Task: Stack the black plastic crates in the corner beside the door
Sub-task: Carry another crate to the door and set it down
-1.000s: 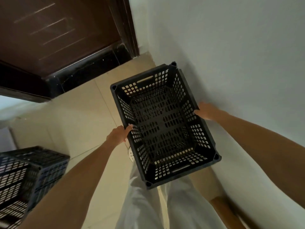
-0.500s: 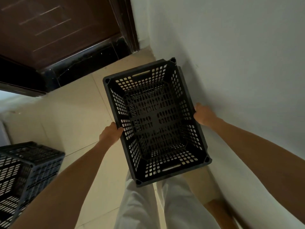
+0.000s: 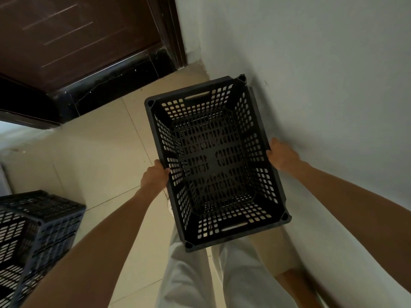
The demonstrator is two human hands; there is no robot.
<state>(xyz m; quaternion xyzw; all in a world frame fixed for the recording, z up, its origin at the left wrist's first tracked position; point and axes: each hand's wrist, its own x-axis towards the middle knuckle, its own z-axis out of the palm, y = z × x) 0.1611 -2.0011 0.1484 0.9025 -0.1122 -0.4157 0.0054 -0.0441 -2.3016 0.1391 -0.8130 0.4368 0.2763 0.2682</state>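
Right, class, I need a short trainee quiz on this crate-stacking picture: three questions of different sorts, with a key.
1. Short answer: which hands grip the black crate?
2. True or false: the crate carries a load inside.
3. Multiple choice: the other crates stand A) on the floor at the lower left of the view; B) inside the held crate; C) on a table.

Key
1. Both: the left hand on one long side, the right hand on the other.
2. False: it is empty.
3. A.
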